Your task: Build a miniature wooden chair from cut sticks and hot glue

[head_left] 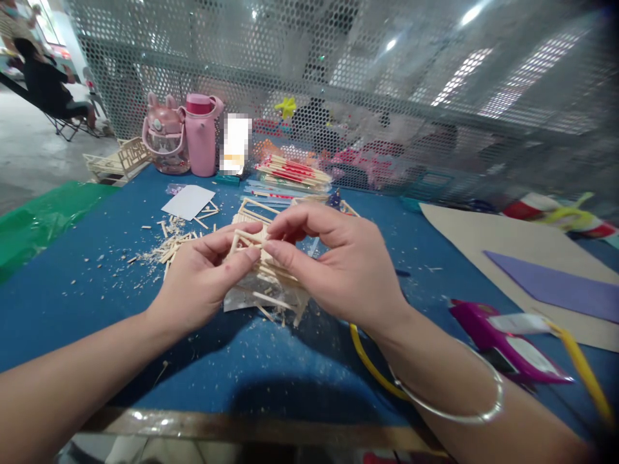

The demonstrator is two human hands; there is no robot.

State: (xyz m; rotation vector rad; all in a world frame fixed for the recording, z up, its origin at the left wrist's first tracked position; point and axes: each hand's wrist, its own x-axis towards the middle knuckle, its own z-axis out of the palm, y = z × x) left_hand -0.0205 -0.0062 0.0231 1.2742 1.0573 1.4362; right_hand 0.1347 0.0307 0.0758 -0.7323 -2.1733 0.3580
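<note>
My left hand (200,277) pinches a small frame of pale wooden sticks (236,241) between thumb and fingers. The fingertips of my right hand (343,261) are closed at the frame's right end, touching it. Below and behind the hands lies a larger wooden stick model (251,209), partly hidden by the fingers. Under it is a clear plastic sheet (236,299). Cut stick pieces (176,245) and crumbs are scattered left of my left hand. A silvery bangle (464,419) circles my right wrist.
A magenta glue gun (503,341) and yellow cable (370,370) lie right, near a purple sheet (551,283) on brown board (464,229). Behind stand two pink bottles (200,138), a blurred-out upright panel (236,142) and bundled sticks (293,171), before a perforated metal screen (338,77).
</note>
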